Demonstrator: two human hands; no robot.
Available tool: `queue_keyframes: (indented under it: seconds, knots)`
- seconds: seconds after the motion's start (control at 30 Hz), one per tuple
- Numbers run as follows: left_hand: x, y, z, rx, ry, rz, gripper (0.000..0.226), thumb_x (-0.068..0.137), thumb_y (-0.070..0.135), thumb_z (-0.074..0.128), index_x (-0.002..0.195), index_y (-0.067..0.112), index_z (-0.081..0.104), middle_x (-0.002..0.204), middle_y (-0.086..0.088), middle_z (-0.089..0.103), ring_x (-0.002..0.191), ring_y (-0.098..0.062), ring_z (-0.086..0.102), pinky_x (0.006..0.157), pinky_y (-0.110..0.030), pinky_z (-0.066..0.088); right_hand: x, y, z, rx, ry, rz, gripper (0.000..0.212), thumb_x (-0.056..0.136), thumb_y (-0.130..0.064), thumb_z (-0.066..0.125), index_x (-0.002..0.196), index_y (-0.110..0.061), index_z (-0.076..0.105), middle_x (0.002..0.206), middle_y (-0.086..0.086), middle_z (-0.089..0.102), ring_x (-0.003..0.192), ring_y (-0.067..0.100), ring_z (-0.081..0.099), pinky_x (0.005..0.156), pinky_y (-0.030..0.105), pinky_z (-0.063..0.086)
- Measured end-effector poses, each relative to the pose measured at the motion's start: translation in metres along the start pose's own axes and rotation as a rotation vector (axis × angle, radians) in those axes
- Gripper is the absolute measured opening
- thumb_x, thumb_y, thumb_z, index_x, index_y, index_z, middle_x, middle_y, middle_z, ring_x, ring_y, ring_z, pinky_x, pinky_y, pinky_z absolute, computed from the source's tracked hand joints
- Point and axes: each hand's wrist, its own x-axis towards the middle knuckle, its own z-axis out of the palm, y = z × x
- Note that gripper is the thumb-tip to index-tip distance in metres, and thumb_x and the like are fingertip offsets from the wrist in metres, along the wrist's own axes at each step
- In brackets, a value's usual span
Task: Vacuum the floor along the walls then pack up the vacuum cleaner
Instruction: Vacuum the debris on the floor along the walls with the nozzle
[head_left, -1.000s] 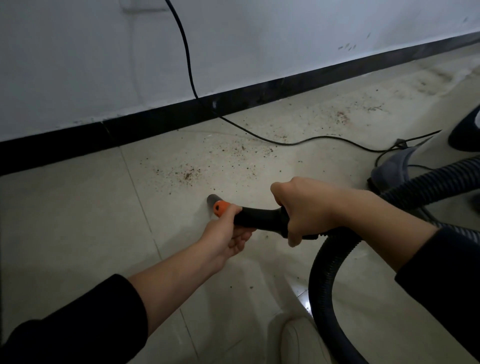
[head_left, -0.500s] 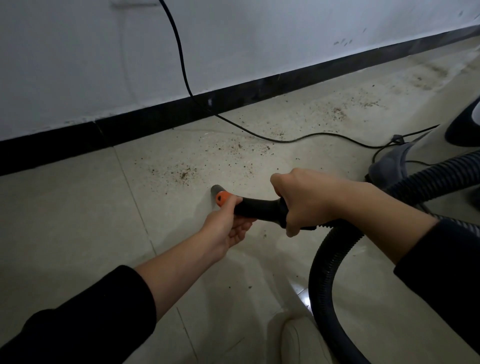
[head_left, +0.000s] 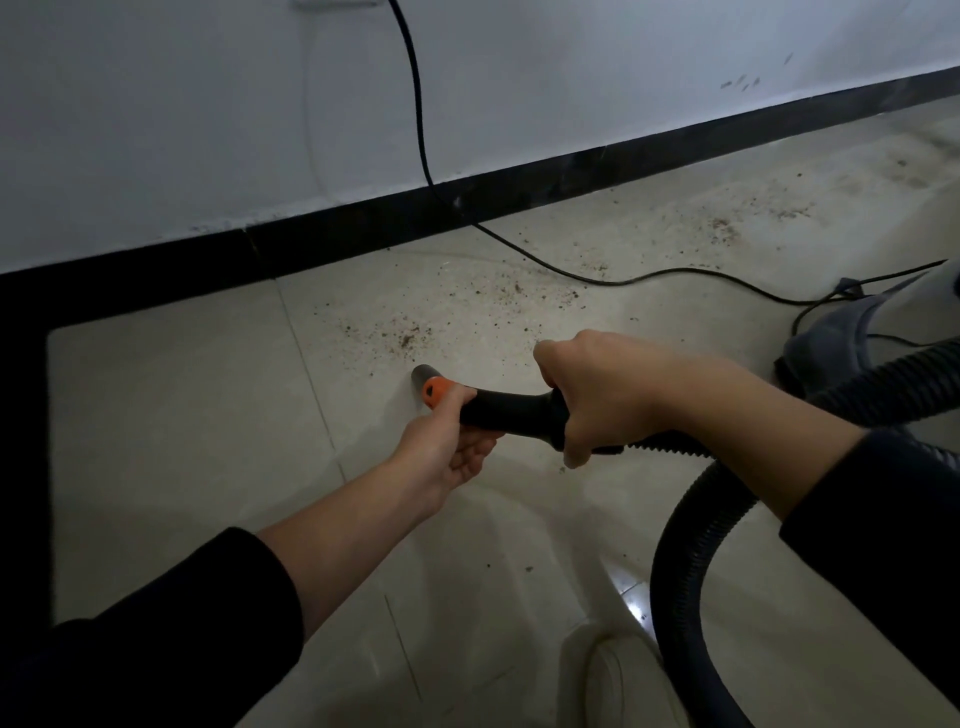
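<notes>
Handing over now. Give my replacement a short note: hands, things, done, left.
Hands: left hand grips the wand by its orange collar; right hand grips its rear, where the hose joins.
Its tip sits just short of the dirt near the wall; vacuum body at right, cord beyond.
Done: left tile looks clean. Left: dirt ahead and rightward along the wall, then packing up.

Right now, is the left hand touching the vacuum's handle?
Touching. In the head view the left hand cups the black handle behind its orange collar, thumb on top.
</notes>
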Motion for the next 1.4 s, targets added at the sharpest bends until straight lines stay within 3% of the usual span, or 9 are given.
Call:
queue_keyframes:
  seconds: [0.77,1.4]
  knots:
    - [-0.005,0.008,-0.059,-0.074,0.174,0.049,0.033,0.093,0.04,0.055,0.1,0.009,0.062,0.082,-0.007,0.073,0.069,-0.012,0.06,0.06,-0.022,0.048,0.035,-0.047,-0.003,0.04,0.029,-0.146,0.056,0.065,-0.036,0.086,0.096,-0.018,0.043,0.083,-0.001,0.051,0.071,0.015,0.053,0.054,0.028,0.041]
    - [0.007,0.01,-0.018,-0.025,0.075,0.049,0.035,0.094,0.041,0.053,0.104,0.008,0.062,0.087,-0.008,0.072,0.068,-0.013,0.059,0.062,-0.023,0.049,0.019,-0.012,-0.004,0.039,0.034,-0.063,0.056,0.065,-0.038,0.085,0.099,-0.017,0.046,0.084,-0.001,0.051,0.071,0.013,0.052,0.054,0.027,0.043]
